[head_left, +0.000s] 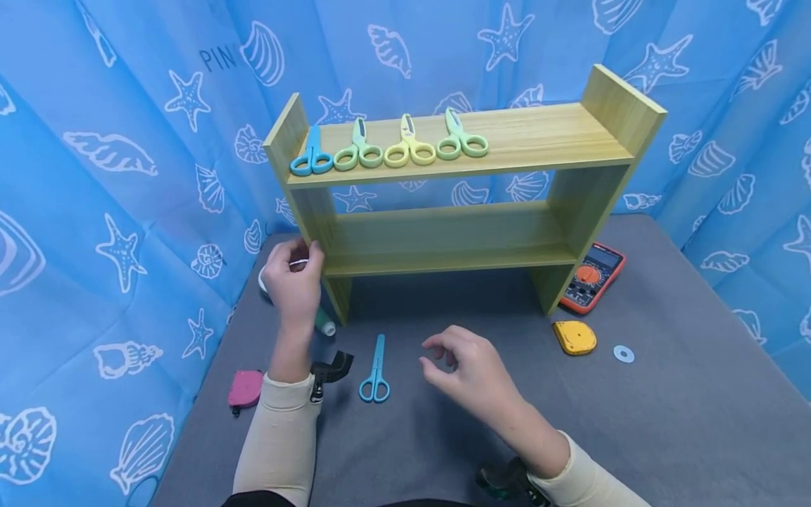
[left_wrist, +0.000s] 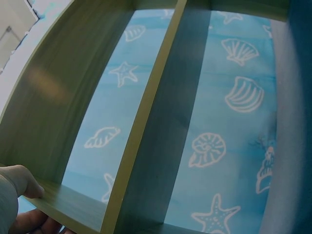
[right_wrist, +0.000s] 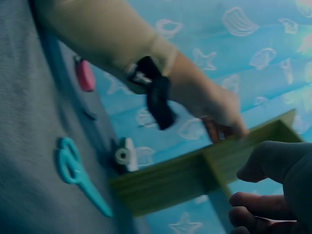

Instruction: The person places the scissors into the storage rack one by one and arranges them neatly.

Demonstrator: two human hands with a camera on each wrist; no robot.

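My left hand (head_left: 294, 274) grips the front edge of the left side panel of a wooden shelf (head_left: 443, 262). In the left wrist view the thumb (left_wrist: 29, 183) lies on the panel's inner face, with the fingers outside. Over the table, my right hand (head_left: 472, 370) hovers with loosely bent fingers and holds nothing. Blue scissors (head_left: 376, 373) lie on the table between the hands. Along the shelf's top board sit blue scissors (head_left: 312, 155), green scissors (head_left: 359, 148), yellow scissors (head_left: 409, 146) and light green scissors (head_left: 462, 138), handles toward the front.
A pink tape measure (head_left: 246, 389) lies at the left. Behind my left wrist stands out a green tube with a white end (head_left: 325, 324). To the right are an orange multimeter (head_left: 592, 277), a yellow tape measure (head_left: 575, 338) and a pale ring (head_left: 624, 353). A blue curtain surrounds the table.
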